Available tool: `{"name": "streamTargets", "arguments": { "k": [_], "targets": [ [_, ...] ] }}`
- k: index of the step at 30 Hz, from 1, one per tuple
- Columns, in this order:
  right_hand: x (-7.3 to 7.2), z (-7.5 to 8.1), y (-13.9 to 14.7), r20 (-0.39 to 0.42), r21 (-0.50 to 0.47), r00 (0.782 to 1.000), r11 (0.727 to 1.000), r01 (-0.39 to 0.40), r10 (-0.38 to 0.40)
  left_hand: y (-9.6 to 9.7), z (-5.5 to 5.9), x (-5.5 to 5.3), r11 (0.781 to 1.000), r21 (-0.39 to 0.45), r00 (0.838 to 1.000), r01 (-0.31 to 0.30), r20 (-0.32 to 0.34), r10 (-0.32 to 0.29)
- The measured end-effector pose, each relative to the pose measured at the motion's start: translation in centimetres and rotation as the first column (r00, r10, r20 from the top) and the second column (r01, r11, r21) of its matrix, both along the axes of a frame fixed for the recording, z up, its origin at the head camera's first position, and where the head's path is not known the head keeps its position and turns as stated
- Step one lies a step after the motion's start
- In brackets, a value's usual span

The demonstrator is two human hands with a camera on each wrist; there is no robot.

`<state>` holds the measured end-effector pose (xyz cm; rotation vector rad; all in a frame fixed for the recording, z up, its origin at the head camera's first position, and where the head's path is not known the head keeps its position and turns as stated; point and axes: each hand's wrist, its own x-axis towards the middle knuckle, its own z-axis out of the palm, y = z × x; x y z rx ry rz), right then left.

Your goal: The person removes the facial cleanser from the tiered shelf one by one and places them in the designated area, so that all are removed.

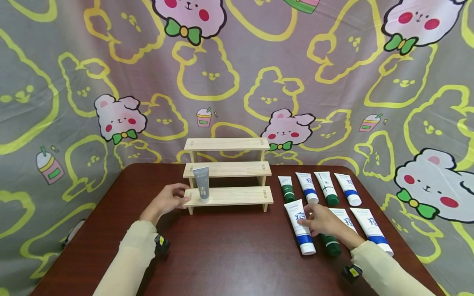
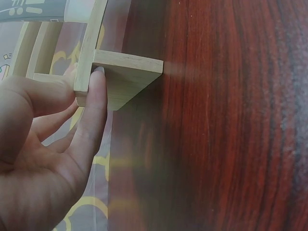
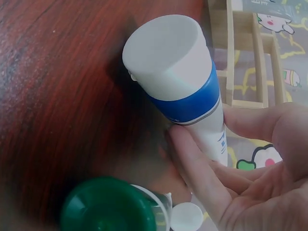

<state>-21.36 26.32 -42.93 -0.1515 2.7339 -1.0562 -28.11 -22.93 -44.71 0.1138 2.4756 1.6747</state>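
Observation:
My right hand [image 1: 321, 220] grips a white tube with a blue band and white cap [image 1: 299, 226] by its sides, at the left of the other tubes. The right wrist view shows the tube's cap [image 3: 163, 53] toward the camera, thumb and fingers on either side of the body. My left hand [image 1: 169, 201] pinches the left end of the lowest step of a wooden three-step rack [image 1: 229, 196]. In the left wrist view its thumb lies over the board [image 2: 85, 67] and a finger under it. A grey tube [image 1: 202, 185] stands cap-down on that lowest step.
Several tubes lie on the dark red table [image 1: 229, 255] at the right, in two rows. Among them are a green-capped tube [image 1: 327, 189] and a blue-banded tube [image 1: 348, 189]. A patterned curtain [image 1: 214, 82] hangs behind the table.

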Motion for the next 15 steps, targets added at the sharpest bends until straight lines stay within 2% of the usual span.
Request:
{"name": "streamTargets", "arguments": {
  "k": [9, 15],
  "targets": [
    [0.17, -0.57, 0.21, 0.044, 0.005, 0.999, 1.0, 0.001, -0.001, 0.01, -0.08, -0.05, 1.0, -0.009, 1.0, -0.002, -0.004, 0.002],
    [0.31, 0.03, 0.24, 0.106, -0.008, 0.994, 1.0, -0.003, 0.004, 0.01, -0.12, -0.03, 1.0, -0.001, 1.0, 0.001, -0.009, -0.001]
  ]
}}
